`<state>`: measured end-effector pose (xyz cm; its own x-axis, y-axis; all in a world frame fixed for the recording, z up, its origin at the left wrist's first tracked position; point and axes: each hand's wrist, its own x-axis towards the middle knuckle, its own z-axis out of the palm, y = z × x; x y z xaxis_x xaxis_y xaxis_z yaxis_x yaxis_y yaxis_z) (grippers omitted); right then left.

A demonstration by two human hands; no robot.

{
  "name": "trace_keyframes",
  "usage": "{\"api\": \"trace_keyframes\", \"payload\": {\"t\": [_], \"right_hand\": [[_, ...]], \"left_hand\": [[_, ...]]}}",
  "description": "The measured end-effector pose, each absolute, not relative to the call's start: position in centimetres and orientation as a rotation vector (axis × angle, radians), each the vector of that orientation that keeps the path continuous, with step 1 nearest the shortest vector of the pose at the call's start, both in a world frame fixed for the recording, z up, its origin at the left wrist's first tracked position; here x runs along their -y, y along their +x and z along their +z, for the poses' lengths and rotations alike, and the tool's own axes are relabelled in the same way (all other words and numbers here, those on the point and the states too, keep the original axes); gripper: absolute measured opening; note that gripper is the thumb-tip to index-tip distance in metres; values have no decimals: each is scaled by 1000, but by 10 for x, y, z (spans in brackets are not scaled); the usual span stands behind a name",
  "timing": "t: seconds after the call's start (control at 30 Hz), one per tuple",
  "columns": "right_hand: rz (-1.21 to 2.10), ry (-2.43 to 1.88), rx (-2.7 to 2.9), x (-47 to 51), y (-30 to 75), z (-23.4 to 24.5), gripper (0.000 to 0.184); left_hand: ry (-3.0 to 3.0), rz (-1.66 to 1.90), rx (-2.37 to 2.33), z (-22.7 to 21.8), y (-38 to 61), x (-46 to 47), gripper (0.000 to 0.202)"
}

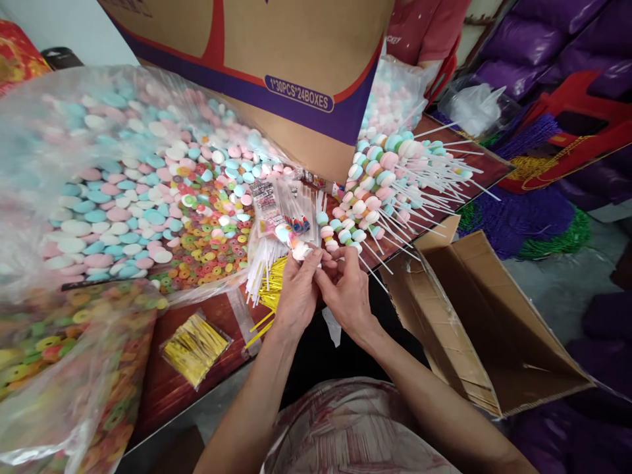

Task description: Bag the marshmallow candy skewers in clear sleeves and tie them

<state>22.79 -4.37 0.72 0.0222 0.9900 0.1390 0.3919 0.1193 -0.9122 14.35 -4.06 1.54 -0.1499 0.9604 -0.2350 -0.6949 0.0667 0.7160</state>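
Observation:
My left hand (296,293) and my right hand (345,289) meet at the table's front edge, both pinched on a candy skewer (295,245) of round pastel sweets that lies partly inside a clear printed bag (284,207). Just under my left hand lie white sticks (259,270) and gold twist ties (272,289). To the right, a pile of finished candy skewers (380,181) fans out with its sticks pointing right.
Big open bags hold pastel round candies (113,191) and coloured ring candies (207,243). A packet of gold ties (195,347) lies near the edge. A large printed carton (276,59) stands behind. An open cardboard box (484,316) sits at the right. Another person in red (424,29) stands beyond.

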Motion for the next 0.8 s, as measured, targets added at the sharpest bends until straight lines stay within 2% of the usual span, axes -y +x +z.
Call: {"api": "trace_keyframes", "payload": {"t": [0.1,0.27,0.4,0.57,0.8], "right_hand": [[794,-1367,1558,43,228,6,26],[535,-1255,1829,42,238,4,17],[373,-1147,1969,46,241,2,17],[487,-1102,1870,54,235,3,19],[666,-1077,1871,59,239,1,32]], "left_hand": [[353,1492,-848,16,140,42,20],[291,1577,-841,21,121,37,18],[224,1627,-803,24,116,34,13],[150,1722,-787,25,121,34,14],[151,1738,-810,23,124,34,17]]}}
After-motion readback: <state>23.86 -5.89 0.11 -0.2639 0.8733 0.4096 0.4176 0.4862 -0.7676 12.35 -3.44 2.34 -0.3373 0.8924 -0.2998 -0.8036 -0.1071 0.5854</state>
